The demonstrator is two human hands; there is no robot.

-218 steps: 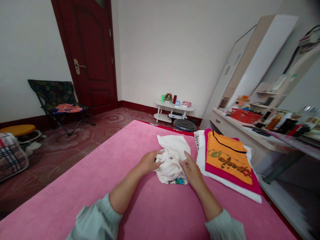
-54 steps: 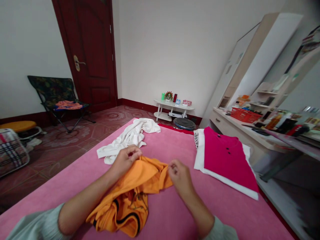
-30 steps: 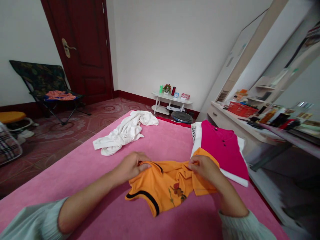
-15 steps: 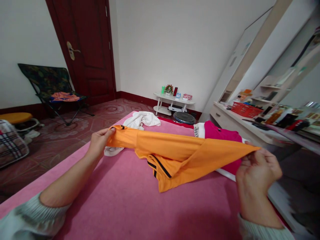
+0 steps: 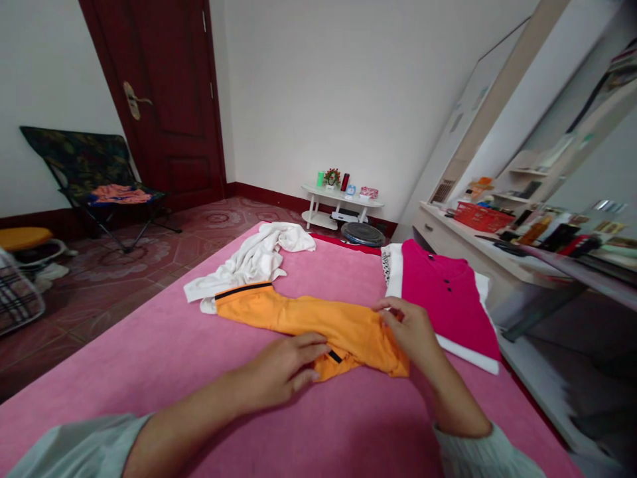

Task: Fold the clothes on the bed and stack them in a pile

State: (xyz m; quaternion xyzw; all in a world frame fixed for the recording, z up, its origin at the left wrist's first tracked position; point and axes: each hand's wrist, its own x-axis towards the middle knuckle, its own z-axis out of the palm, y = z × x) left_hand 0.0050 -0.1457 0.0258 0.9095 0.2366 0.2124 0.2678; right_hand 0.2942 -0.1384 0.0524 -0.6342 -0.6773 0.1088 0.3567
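Observation:
An orange shirt with black trim (image 5: 303,322) lies stretched across the pink bed cover (image 5: 164,345). My left hand (image 5: 281,367) rests on its near edge with fingers extended flat. My right hand (image 5: 409,329) has its fingers curled on the shirt's right end, pinching the cloth. A crumpled white garment (image 5: 251,262) lies just beyond the shirt's left end. A folded magenta shirt (image 5: 448,302) sits on top of a folded white one (image 5: 392,273) to the right of my right hand.
A dark red door (image 5: 159,99) and a folding chair (image 5: 89,176) stand at the left. A small white table (image 5: 341,206) is against the far wall. At the right a dresser (image 5: 462,239) carries a red basket (image 5: 480,216) and bottles.
The orange shirt was held up stretched between both hands half a second ago; now it lies on the bed. My left hand has let go and come in to the shirt's middle.

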